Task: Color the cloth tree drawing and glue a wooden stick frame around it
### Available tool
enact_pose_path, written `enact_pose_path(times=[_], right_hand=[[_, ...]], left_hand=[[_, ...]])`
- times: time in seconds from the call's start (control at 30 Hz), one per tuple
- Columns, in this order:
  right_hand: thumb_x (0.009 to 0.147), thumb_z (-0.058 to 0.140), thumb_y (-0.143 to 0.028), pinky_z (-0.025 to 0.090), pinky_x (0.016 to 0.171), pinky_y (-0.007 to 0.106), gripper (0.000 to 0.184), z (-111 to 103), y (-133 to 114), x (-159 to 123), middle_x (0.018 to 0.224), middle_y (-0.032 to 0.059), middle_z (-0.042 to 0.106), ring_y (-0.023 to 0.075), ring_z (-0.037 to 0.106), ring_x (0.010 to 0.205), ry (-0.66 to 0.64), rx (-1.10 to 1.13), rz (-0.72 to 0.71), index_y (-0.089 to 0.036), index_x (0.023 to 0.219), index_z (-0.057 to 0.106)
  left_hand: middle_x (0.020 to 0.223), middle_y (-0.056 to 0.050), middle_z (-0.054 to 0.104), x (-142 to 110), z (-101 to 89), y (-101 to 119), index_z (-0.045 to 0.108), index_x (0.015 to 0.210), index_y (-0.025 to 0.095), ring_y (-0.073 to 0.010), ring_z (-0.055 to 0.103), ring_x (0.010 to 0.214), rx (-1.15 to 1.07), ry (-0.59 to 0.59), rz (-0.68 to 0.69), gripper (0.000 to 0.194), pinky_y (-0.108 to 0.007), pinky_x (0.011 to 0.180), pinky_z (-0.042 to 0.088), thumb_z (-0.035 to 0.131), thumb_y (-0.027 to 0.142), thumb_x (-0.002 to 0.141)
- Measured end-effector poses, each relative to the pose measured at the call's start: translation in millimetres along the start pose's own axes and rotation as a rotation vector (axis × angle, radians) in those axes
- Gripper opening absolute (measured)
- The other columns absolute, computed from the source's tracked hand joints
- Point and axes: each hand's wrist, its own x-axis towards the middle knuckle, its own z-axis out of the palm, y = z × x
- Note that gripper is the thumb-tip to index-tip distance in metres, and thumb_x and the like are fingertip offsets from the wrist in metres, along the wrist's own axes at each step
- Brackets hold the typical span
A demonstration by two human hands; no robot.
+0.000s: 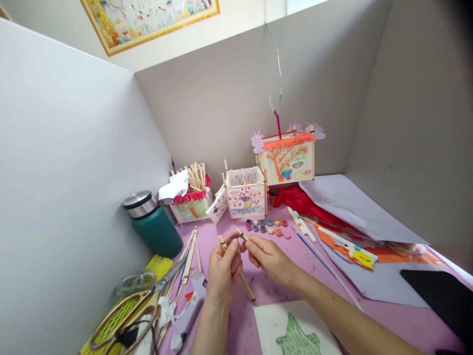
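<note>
Above the table, the left hand had its fingers clamped on a wooden stick and the right hand on a second stick, where uneven twisting might have worked their dark bands loose.

The bottom edge cuts off the green-drawn paper; the right edge, a black slab; the top edge, a framed picture. The left hand hides part of its wooden stick from view.
</note>
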Motion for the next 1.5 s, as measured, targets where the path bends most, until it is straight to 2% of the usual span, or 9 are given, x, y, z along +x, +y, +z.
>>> enact_pose_path(times=[0.13,0.3,0.5,0.67,0.83,1.17,1.3,1.43,1.5], right_hand=[[0.090,0.042,-0.044,0.025,0.044,0.022,0.033,4,-5,-2,0.052,-0.0062,0.039,0.0083,0.033,0.046,-0.010,0.057,0.031,-0.019,0.069,0.046],[0.090,0.042,-0.043,0.021,0.041,0.021,0.030,8,-13,-4,0.049,-0.0072,0.037,0.0067,0.028,0.042,-0.015,0.172,0.086,-0.019,0.073,0.049],[0.089,0.043,-0.043,0.018,0.036,0.018,0.031,12,-19,-6,0.046,-0.0084,0.037,0.0043,0.024,0.037,-0.057,0.243,0.136,-0.016,0.077,0.053],[0.085,0.046,-0.046,0.016,0.031,0.017,0.033,14,-26,-7,0.041,-0.0102,0.035,0.0036,0.019,0.032,-0.091,0.384,0.209,-0.016,0.075,0.053],[0.085,0.046,-0.047,0.017,0.031,0.017,0.033,16,-27,-8,0.041,-0.0101,0.035,0.0037,0.019,0.033,-0.069,0.372,0.214,-0.016,0.075,0.054],[0.086,0.044,-0.046,0.021,0.032,0.018,0.034,16,-26,-12,0.040,-0.0095,0.034,0.0054,0.024,0.033,-0.044,0.311,0.214,-0.018,0.068,0.048],[0.085,0.044,-0.047,0.020,0.032,0.018,0.034,16,-25,-12,0.040,-0.0096,0.034,0.0054,0.024,0.033,-0.031,0.324,0.223,-0.018,0.068,0.047],[0.085,0.044,-0.048,0.020,0.033,0.018,0.034,18,-23,-11,0.041,-0.0098,0.035,0.0053,0.024,0.033,0.002,0.311,0.194,-0.018,0.069,0.047],[0.087,0.042,-0.047,0.020,0.033,0.018,0.034,19,-21,-10,0.041,-0.0096,0.035,0.0055,0.026,0.033,0.006,0.278,0.183,-0.018,0.071,0.048]], left_hand=[[0.049,0.010,0.045,0,2.2,-1,0.056,0.098,0.016,0.0009,0.024,0.032,0.119,0.098,0.079,0.039,-0.014,0.033,0.017,0.070,0.036,0.068],[0.059,0.004,0.057,-6,5.5,-1,0.061,0.094,0.017,-0.0052,0.045,0.046,0.467,0.251,0.323,0.028,-0.018,0.050,0.042,0.065,0.036,0.074],[0.080,-0.003,0.067,-8,1.3,-4,0.066,0.089,0.017,-0.0111,0.059,0.063,0.623,0.353,0.574,0.020,-0.021,0.059,0.048,0.063,0.031,0.076],[0.087,-0.006,0.068,-7,-3.1,-8,0.067,0.092,0.017,-0.0163,0.064,0.077,0.655,0.341,0.632,0.020,-0.026,0.069,0.052,0.062,0.029,0.077],[0.088,-0.006,0.067,-6,-6.6,-11,0.066,0.093,0.017,-0.0171,0.065,0.080,0.666,0.332,0.666,0.018,-0.028,0.072,0.053,0.061,0.027,0.078],[0.089,-0.005,0.067,-7,-6.6,-3,0.063,0.089,0.018,-0.0149,0.063,0.083,0.930,0.241,0.937,0.012,-0.025,0.074,0.050,0.058,0.015,0.078],[0.090,-0.005,0.067,-7,-4.9,-6,0.063,0.090,0.019,-0.0142,0.063,0.082,0.898,0.236,0.898,0.013,-0.024,0.073,0.051,0.059,0.016,0.078],[0.086,-0.003,0.067,-7,-2.8,-13,0.063,0.096,0.019,-0.0101,0.060,0.062,0.767,0.288,0.739,0.018,-0.021,0.057,0.051,0.060,0.023,0.079],[0.083,-0.003,0.067,-7,-2.2,-15,0.064,0.095,0.019,-0.0099,0.059,0.059,0.719,0.309,0.718,0.019,-0.021,0.055,0.052,0.061,0.025,0.078]])
